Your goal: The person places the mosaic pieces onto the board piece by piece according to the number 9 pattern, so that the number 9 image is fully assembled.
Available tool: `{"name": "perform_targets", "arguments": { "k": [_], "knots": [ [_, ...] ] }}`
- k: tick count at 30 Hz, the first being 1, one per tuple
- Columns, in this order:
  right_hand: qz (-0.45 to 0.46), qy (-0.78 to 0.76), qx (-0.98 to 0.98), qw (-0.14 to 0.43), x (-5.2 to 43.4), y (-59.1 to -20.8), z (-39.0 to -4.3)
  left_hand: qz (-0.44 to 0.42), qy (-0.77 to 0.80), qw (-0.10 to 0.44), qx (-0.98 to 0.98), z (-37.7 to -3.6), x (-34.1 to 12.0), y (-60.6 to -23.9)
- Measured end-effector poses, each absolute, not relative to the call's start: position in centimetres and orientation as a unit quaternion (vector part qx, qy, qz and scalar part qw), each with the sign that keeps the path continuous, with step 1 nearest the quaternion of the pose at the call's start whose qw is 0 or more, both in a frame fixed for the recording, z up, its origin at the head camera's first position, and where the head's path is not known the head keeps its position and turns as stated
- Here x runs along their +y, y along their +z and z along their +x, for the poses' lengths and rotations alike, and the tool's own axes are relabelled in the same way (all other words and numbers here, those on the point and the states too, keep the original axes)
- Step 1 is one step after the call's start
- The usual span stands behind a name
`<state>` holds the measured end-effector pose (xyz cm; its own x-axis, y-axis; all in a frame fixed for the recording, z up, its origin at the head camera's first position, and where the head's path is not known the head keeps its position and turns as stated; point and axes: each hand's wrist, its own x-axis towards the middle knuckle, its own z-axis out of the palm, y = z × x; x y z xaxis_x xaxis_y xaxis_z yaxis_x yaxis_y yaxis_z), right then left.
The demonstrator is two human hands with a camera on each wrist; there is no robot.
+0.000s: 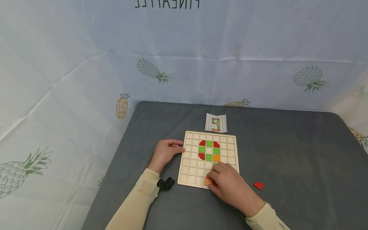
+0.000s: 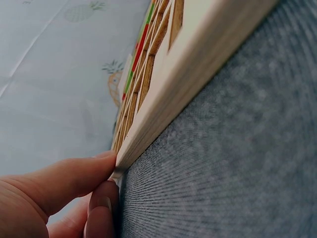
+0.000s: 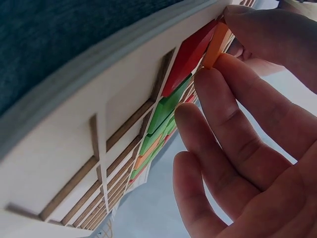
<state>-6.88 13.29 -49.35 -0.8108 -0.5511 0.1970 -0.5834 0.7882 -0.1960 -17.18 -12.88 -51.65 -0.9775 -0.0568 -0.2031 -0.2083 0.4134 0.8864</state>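
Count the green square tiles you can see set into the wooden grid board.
4 fully seen on the board: top middle, left, right, lower middle. A green sliver beside the right hand may be a fifth.

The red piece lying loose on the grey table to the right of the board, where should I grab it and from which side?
The red piece lies flat on the grey table, apart from the wooden board, with nothing around it. It looks thin, so a pinch from above across two opposite edges probably works best, thumb on one side, fingertip on the other. The right hand is nearest, though it is pinching an orange tile.
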Motion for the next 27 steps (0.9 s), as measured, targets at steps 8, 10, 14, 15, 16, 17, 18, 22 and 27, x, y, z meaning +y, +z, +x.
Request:
{"name": "perform_targets", "arguments": {
  "k": [8,10,14,15,16,17,18,22,27],
  "knots": [
    [0.302,0.120,-0.943,0.065,13.3,-49.3,-6.8,-0.085,0.535,0.073,0.837,-17.1,-12.8,-51.5],
    [0.302,0.119,-0.944,0.061,13.3,-49.2,-6.8,-0.088,0.537,0.075,0.836,-17.1,-12.8,-51.5],
    [0.297,0.120,-0.945,0.059,13.6,-49.0,-6.7,-0.084,0.538,0.073,0.836,-17.3,-12.7,-51.4],
    [0.296,0.121,-0.946,0.060,13.7,-49.0,-6.7,-0.082,0.536,0.072,0.837,-17.3,-12.6,-51.4],
    [0.296,0.121,-0.946,0.060,13.7,-48.9,-6.7,-0.082,0.534,0.070,0.839,-17.3,-12.6,-51.3],
    [0.295,0.121,-0.946,0.061,13.8,-48.9,-6.7,-0.082,0.532,0.068,0.840,-17.3,-12.7,-51.4],
    [0.294,0.121,-0.946,0.060,13.9,-48.8,-6.7,-0.082,0.529,0.066,0.842,-17.2,-12.7,-51.4],
    [0.285,0.119,-0.949,0.063,14.8,-48.8,-6.3,-0.085,0.525,0.062,0.845,-17.0,-13.1,-51.4],
    [0.231,0.113,-0.964,0.065,18.7,-48.7,-4.7,-0.087,0.526,0.071,0.843,-17.0,-12.9,-51.3]
  ]
}}
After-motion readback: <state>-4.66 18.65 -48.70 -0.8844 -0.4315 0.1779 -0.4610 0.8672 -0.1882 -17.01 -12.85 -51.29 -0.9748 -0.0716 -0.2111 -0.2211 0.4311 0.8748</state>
